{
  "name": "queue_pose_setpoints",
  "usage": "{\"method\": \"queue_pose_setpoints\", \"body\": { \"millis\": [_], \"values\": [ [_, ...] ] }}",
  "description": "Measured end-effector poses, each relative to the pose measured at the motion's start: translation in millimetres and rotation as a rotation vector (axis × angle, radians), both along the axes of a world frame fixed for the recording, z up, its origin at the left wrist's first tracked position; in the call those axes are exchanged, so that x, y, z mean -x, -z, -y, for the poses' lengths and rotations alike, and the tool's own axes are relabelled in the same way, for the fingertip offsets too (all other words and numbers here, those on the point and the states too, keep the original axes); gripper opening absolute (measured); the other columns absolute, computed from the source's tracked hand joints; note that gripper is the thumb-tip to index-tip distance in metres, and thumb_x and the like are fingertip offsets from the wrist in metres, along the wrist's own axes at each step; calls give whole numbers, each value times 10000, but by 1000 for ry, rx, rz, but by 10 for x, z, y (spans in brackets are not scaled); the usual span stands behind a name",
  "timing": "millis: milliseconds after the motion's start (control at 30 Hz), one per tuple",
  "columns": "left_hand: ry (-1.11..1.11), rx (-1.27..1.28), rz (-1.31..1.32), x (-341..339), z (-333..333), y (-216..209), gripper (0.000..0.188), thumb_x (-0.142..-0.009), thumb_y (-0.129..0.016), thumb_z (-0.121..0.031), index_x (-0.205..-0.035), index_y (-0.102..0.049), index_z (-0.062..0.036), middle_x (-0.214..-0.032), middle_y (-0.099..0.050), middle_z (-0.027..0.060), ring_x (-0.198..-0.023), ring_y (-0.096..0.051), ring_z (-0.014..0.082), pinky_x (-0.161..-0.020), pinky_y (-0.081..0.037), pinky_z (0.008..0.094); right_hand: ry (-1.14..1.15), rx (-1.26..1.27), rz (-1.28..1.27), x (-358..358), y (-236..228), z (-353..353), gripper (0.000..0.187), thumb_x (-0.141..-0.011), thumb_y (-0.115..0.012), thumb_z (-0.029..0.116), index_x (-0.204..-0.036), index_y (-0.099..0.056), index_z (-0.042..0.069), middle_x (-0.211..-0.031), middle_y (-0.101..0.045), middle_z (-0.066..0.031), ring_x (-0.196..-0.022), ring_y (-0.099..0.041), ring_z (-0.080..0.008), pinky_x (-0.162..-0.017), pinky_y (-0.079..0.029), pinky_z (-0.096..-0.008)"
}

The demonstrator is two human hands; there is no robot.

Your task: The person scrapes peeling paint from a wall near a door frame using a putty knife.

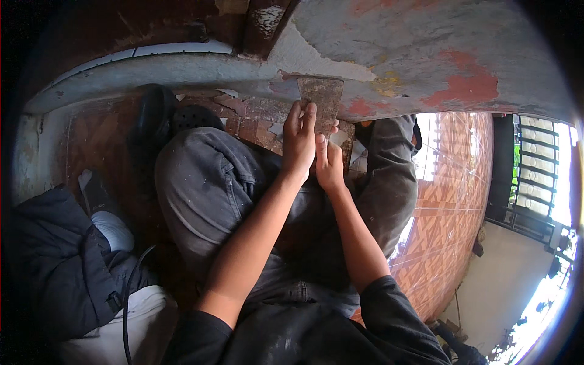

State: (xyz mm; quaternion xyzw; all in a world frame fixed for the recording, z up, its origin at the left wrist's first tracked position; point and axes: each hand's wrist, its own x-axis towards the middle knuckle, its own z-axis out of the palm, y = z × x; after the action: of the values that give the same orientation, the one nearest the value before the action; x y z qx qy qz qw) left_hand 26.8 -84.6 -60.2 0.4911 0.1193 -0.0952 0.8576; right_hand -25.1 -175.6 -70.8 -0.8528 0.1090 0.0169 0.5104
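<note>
A flat, worn grey-brown rectangular plate [322,100] stands in front of me, its far edge against the lower part of the peeling wall [389,73]. It looks like a scraper blade, though any handle is hidden. My left hand [298,143] grips its near left side, fingers and thumb pointing toward the wall. Close beside it, my right hand [330,165] is closed at the plate's lower end, thumb up along it; some fingertips show at its right edge. Paint flakes and debris [258,128] lie on the floor just left of the plate.
My bent knees [201,164] flank the work spot. A dark clog [198,118] lies left by the wall base. A dark bag [67,261], a white cloth [143,322] and a black cable [126,304] are at lower left. Glossy orange tiles [450,225] stretch right toward a metal gate [535,164].
</note>
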Motion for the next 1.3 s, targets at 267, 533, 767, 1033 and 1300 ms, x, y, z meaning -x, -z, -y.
{"method": "queue_pose_setpoints", "body": {
  "millis": [267, 533, 767, 1033, 1300],
  "values": [
    [-10, 273, -165, -1, 11, -39, 280, -1030, -394, -318, -1089, -490, -62, -908, -641, 108, -807, -647, 190, -733, -514, 320, -50, 357, -24, -90, -27, 94, 452, -976, -494, 358, -916, -629, -69, -674, -590, -291, -670, -610, -452, -614, -457, -481],
    [-54, 360, -195, -78, 21, 32, 208, -1031, -352, -247, -995, -456, -71, -825, -591, 105, -712, -620, 185, -651, -508, 317, -76, 471, -69, -167, -287, 43, 406, -959, -520, 334, -971, -634, -55, -723, -606, -294, -743, -607, -471, -657, -470, -504],
    [-90, 509, -209, -124, 15, 11, 218, -1026, -411, -274, -1063, -458, -65, -889, -580, 122, -804, -602, 218, -764, -507, 354, -141, 477, 11, -318, -308, 118, 415, -953, -516, 354, -895, -629, -41, -791, -608, -308, -785, -593, -480, -671, -467, -516],
    [-90, 742, -198, -191, 56, -16, 264, -1026, -403, -295, -1121, -474, -60, -913, -573, 149, -869, -583, 244, -776, -493, 355, -242, 641, 23, -492, -532, 213, 439, -947, -504, 400, -901, -661, -7, -804, -640, -263, -820, -622, -440, -695, -498, -493],
    [-241, 975, -272, -310, -298, 266, 382, -1017, -396, -414, -1027, -509, -49, -882, -557, 92, -841, -563, 203, -764, -495, 299, -509, 832, -117, -774, -1001, -404, 440, -963, -466, 404, -986, -682, 22, -798, -633, -273, -836, -631, -407, -734, -497, -475]
  ]
}}
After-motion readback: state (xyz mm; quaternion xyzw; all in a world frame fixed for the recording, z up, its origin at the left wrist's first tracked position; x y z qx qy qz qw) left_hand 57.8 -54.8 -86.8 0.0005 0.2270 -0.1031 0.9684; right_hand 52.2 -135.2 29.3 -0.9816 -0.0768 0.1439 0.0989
